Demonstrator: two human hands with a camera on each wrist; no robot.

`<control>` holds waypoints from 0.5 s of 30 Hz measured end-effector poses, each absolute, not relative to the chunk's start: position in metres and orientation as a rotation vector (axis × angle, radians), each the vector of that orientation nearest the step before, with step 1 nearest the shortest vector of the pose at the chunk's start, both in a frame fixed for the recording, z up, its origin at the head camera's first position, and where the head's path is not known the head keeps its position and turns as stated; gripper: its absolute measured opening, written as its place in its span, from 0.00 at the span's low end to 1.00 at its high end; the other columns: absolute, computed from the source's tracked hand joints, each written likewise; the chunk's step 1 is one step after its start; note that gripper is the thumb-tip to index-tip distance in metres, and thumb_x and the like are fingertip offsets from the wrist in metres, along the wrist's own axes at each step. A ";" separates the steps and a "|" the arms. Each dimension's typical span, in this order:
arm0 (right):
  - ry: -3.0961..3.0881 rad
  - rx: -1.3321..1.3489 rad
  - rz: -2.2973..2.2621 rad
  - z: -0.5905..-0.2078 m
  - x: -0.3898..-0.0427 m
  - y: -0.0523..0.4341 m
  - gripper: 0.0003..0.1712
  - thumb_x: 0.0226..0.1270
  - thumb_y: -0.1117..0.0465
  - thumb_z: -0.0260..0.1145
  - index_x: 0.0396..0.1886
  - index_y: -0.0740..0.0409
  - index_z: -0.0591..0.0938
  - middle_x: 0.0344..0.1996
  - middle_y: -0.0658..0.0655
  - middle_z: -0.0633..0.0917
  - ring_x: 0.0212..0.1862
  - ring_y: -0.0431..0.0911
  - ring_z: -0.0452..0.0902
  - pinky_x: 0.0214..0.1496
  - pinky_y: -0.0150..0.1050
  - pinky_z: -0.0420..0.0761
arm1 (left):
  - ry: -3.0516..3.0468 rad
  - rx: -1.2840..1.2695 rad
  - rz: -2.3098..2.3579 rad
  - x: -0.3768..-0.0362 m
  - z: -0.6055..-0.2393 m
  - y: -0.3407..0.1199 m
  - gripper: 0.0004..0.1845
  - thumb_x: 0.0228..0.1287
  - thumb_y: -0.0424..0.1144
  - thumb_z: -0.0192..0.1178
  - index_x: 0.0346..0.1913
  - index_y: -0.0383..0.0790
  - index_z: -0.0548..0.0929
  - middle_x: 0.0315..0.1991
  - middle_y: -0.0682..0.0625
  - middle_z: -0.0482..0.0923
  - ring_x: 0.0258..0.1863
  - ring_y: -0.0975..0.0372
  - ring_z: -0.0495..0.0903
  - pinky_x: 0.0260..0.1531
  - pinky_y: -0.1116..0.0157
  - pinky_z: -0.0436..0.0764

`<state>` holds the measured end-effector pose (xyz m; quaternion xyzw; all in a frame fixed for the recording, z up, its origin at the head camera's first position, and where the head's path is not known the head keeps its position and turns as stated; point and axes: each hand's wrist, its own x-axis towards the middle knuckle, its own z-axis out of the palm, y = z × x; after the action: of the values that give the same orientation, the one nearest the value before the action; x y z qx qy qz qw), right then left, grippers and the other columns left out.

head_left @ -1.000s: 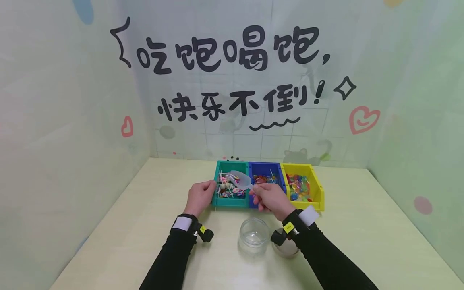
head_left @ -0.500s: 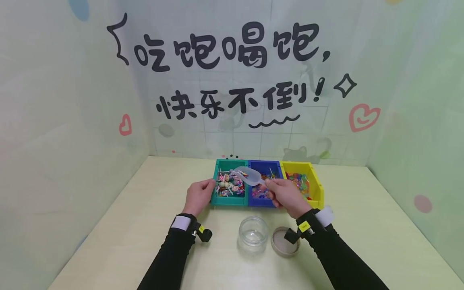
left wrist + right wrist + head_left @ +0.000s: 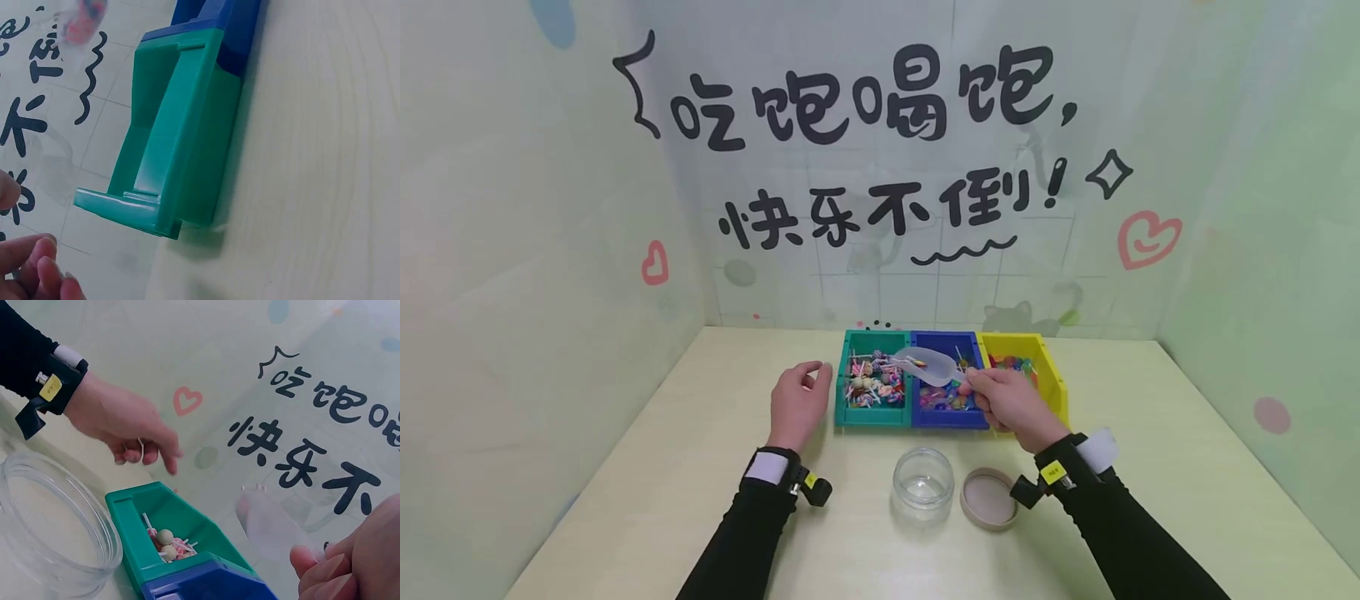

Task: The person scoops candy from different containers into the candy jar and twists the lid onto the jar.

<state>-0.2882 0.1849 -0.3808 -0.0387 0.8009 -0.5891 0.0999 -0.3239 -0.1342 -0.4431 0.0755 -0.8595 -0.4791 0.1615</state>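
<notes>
My right hand (image 3: 1011,406) grips the handle of a translucent plastic scoop (image 3: 931,367), raised over the blue bin (image 3: 951,418). Small sticks poke past the scoop's lip, and a blurred reddish load shows through it in the left wrist view. To the left, my left hand (image 3: 800,406) hangs beside the green bin (image 3: 872,419), apart from its wall, fingers loosely bent and holding nothing. Small lollipops (image 3: 874,383) with striped and pale heads fill the green bin. Nearer to me stands a clear jar (image 3: 922,483) without its lid.
A round lid (image 3: 989,498) lies on the table right of the jar. The yellow bin (image 3: 1058,392), holding colourful candies (image 3: 1017,364), adjoins the blue one on the right. Printed wall sheets (image 3: 880,296) enclose the table (image 3: 715,400) at the back and sides.
My right hand has drawn the scoop rightward from over the green bin to over the blue one. My left hand has let go of the green bin's side and moved slightly left.
</notes>
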 end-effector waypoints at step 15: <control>2.438 -0.090 -1.634 -0.377 -0.271 0.221 0.25 0.82 0.45 0.52 0.45 0.63 0.80 0.22 0.50 0.66 0.20 0.43 0.58 0.20 0.32 0.58 | -2.416 -0.132 -1.652 -0.292 -0.415 -0.132 0.26 0.73 0.60 0.56 0.65 0.51 0.80 0.57 0.53 0.82 0.56 0.58 0.79 0.55 0.54 0.81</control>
<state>-0.2709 0.2211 -0.3767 -0.0304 0.8259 -0.5536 0.1025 -0.2919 -0.1316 -0.4148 -0.0447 -0.8201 -0.5606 0.1058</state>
